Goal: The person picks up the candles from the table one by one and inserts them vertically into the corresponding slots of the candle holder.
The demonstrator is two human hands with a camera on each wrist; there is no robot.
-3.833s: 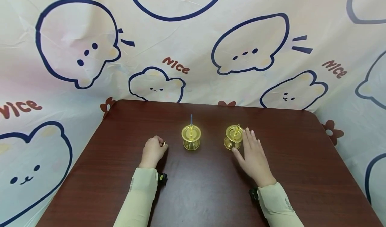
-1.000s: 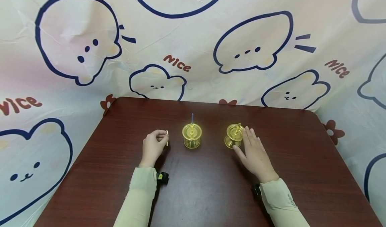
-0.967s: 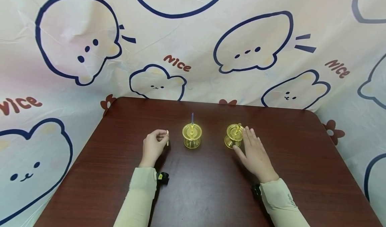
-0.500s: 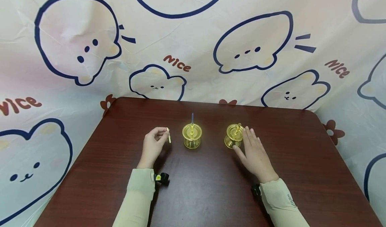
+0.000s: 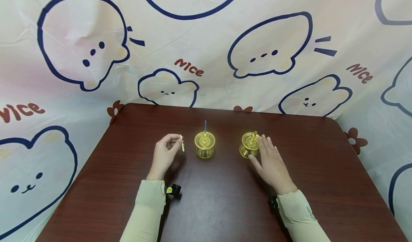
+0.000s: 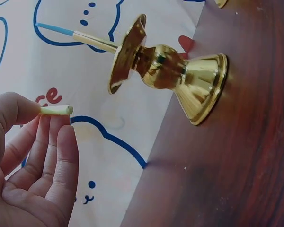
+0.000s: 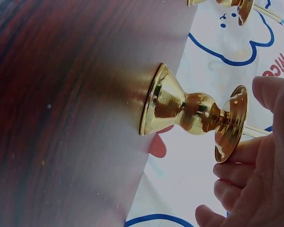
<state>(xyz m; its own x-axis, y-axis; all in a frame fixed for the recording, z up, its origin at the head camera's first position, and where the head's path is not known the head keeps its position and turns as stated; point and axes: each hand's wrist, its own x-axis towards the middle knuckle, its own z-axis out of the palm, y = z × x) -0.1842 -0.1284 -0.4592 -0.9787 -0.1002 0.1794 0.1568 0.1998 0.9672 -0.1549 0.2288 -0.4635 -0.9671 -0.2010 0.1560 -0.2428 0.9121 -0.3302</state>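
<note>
My left hand (image 5: 164,158) pinches a short, thin, pale-yellow candle (image 5: 182,144) between thumb and fingertips, just left of a brass candle holder (image 5: 204,152). In the left wrist view the candle (image 6: 57,110) points away from the thumb, its round end showing. A slim blue candle (image 5: 205,125) stands upright in that holder. Further right is a second brass candle holder (image 5: 248,152) whose raised centre tube has no candle in it. Beside its dish lies my right hand (image 5: 275,170), fingers straight; in the right wrist view they are right at the rim of the dish (image 7: 232,125).
Both holders stand on a dark brown wooden table (image 5: 206,206), towards its far side. A pale cloth (image 5: 212,42) with blue-outlined cartoon shapes hangs behind and around the table.
The left hand, earlier low over the table with the candle mostly hidden, has lifted it into sight and moved slightly right, towards the left holder. The right hand stays in place.
</note>
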